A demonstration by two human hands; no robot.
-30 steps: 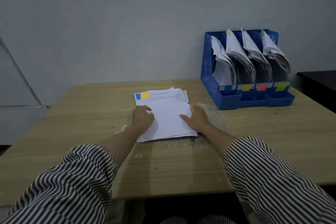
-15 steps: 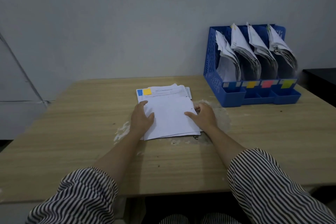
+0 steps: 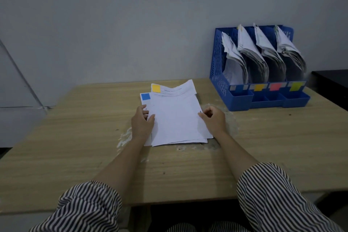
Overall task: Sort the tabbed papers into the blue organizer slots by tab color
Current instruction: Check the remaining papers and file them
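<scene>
A stack of white papers (image 3: 204, 136) lies mid-table. Its top sheet (image 3: 175, 117) carries a yellow tab (image 3: 156, 88), and its far edge curls up off the stack. Under it, a sheet with a blue tab (image 3: 145, 96) sticks out to the left. My left hand (image 3: 142, 123) holds the top sheet's left edge with the thumb on top. My right hand (image 3: 213, 119) pinches its right edge with curled fingers. The blue organizer (image 3: 218, 58) stands at the back right. All its slots hold papers, with blue, yellow (image 3: 259, 87), red and green labels in front.
The wooden table (image 3: 75, 137) has whitish scuffed patches around the stack. A grey wall runs behind it. A dark surface (image 3: 331, 79) sits past the table's right edge, next to the organizer. My striped sleeves fill the near foreground.
Both hands moved from lying on the stack to its side edges. The yellow-tabbed top sheet has lifted at its far edge and shifted right, which bares the blue tab more.
</scene>
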